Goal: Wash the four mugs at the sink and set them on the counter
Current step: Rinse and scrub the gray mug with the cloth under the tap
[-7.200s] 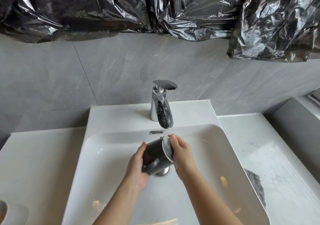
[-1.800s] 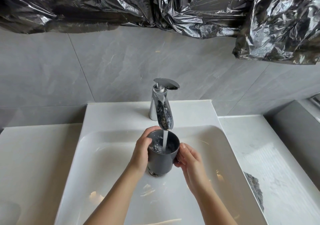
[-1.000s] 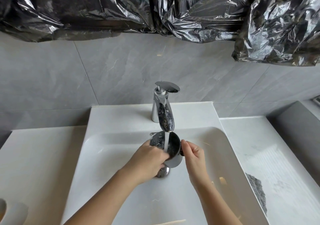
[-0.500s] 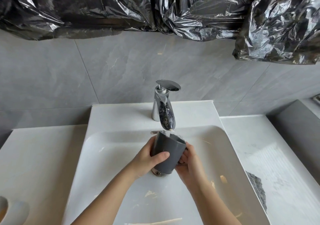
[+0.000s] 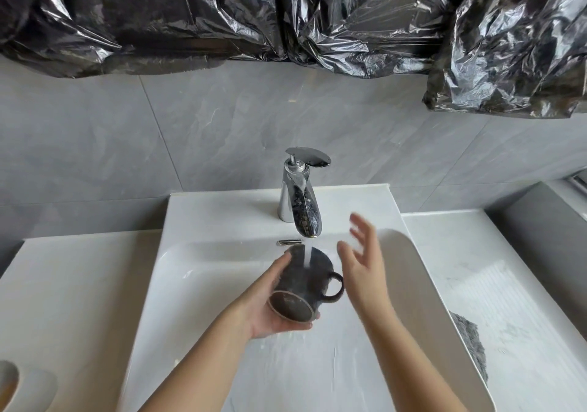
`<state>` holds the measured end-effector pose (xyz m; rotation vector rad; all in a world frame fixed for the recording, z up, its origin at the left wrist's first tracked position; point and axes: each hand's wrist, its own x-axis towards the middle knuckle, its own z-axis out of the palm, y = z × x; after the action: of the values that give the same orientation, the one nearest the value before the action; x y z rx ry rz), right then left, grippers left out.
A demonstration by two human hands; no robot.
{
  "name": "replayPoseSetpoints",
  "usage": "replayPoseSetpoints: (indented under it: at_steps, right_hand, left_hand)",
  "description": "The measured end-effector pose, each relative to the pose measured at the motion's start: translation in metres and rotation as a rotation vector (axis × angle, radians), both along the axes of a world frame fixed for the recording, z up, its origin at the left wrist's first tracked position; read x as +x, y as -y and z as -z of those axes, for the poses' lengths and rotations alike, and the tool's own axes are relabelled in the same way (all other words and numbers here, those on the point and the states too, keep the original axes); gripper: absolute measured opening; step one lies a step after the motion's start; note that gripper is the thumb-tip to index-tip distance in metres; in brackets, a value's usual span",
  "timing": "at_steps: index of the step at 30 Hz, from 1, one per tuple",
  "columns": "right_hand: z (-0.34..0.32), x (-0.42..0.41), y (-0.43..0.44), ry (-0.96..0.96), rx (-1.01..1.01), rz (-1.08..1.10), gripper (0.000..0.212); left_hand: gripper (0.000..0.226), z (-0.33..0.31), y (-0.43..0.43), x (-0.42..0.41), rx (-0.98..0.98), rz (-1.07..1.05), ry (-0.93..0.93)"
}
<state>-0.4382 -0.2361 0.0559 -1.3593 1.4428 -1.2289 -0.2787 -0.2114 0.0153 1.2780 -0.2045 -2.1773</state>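
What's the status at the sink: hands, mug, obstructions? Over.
Left hand grips mug, tilted under running tap. Right hand open, off the mug. Nothing between tap and mug.

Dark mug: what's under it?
The left hand cradles the dark mug from below, over the white basin. The basin floor directly beneath is hidden by both.

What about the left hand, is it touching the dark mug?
Touching. The head view shows the left hand cupping the tilted dark mug from below and along its side, with no gap between them.
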Motion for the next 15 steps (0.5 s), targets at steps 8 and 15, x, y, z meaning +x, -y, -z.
replayPoseSetpoints:
  at_steps: [8,15]
  right_hand:
    - [-0.078,0.011,0.038,-0.388,-0.619,-0.349,0.078]
    - [-0.063,0.015,0.033,-0.488,-0.659,-0.212,0.063]
  left_hand:
    - [0.066,-0.006,0.004,-0.014,-0.016,-0.066,0.003]
    - [0.058,-0.014,0.002,-0.008,-0.034,-0.082,-0.092]
